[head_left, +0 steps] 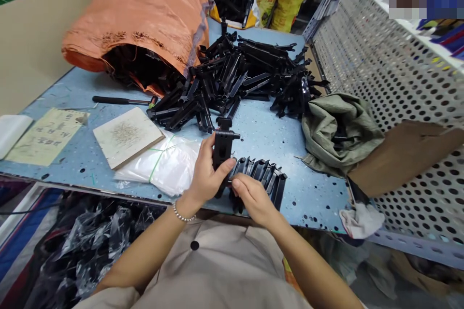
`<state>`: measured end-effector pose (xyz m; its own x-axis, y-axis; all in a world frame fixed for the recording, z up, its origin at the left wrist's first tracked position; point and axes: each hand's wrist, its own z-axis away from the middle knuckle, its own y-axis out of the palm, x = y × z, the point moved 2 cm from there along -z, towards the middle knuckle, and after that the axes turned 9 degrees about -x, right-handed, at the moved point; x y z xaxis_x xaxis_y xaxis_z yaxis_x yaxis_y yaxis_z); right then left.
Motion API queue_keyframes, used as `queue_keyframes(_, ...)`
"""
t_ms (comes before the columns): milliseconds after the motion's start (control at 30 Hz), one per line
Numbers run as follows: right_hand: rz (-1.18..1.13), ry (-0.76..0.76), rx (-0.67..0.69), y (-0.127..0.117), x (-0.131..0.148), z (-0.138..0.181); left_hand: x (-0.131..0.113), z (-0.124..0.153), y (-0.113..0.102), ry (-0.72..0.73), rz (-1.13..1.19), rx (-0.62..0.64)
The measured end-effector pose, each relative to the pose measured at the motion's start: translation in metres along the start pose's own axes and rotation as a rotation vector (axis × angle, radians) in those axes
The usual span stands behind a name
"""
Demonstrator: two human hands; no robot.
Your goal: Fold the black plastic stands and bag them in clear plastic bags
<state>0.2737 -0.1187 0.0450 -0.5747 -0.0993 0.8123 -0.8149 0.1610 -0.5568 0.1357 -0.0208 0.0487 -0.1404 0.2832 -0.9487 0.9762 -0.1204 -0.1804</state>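
My left hand (208, 169) is closed round a black plastic part (223, 147), a long slotted piece held upright with a short pin sticking out to the right near its top. The fingers of my right hand (253, 195) are pinched together at the lower end of this part; whether they grip the part itself or something small is hidden. Just beyond my right hand, a row of similar black parts (266, 174) lies side by side on the blue table (290, 140). A large heap of the same parts (246, 67) spreads farther back.
An orange sack (145, 5) lies open at the back left. Left of my hands are a hammer (112, 100), a white board (126, 135), clear plastic bags (170, 164) and a handwritten paper (47, 135). A green cloth bag (337, 130) and perforated panel (391, 67) border the right side.
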Motion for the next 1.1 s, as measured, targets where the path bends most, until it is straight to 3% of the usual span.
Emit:
queue_keyframes(67, 0.206, 0.092, -0.083, -0.017, -0.010, 0.012, 0.009, -0.008, -0.009, 0.049, -0.255, 0.101)
queue_keyframes(133, 0.474, 0.235, -0.205, -0.031, -0.028, 0.027, 0.024, -0.009, -0.012, -0.021, -0.469, 0.275)
queue_keyframes(233, 0.680, 0.415, -0.214, -0.035, -0.055, 0.044, 0.044, 0.008, -0.005, -0.122, -0.542, 0.406)
queue_keyframes(367, 0.673, 0.471, -0.111, -0.034, -0.074, 0.032, 0.054, 0.035, 0.014, -0.224, -0.305, 0.231)
queue_keyframes(500, 0.631, 0.452, 0.025, -0.055, -0.088, 0.003, 0.061, 0.048, 0.018, -0.528, 0.065, 0.097)
queue_keyframes(600, 0.614, 0.398, 0.104, -0.071, -0.092, -0.008, 0.059, 0.048, 0.005, -0.714, 0.248, 0.070)
queue_keyframes(700, 0.666, 0.244, 0.061, -0.073, -0.070, -0.008, 0.044, 0.047, -0.017, -0.811, 0.356, 0.180)
queue_keyframes(767, 0.622, 0.006, 0.061, -0.063, -0.039, -0.005, 0.028, 0.049, -0.029, -0.877, 0.401, 0.370)
queue_keyframes(867, 0.409, -0.406, 0.268, -0.036, 0.010, 0.006, 0.004, 0.058, -0.044, -1.008, 0.427, 0.772)
queue_keyframes(933, 0.301, -0.549, 0.388, -0.019, 0.027, 0.015, -0.005, 0.064, -0.053, -1.080, 0.434, 0.950)
queue_keyframes(1000, 0.266, -0.552, 0.403, -0.007, 0.028, 0.021, -0.006, 0.065, -0.062, -1.133, 0.440, 0.947)
queue_keyframes(1100, 0.273, -0.418, 0.300, -0.001, 0.013, 0.024, 0.005, 0.059, -0.074, -1.150, 0.458, 0.644)
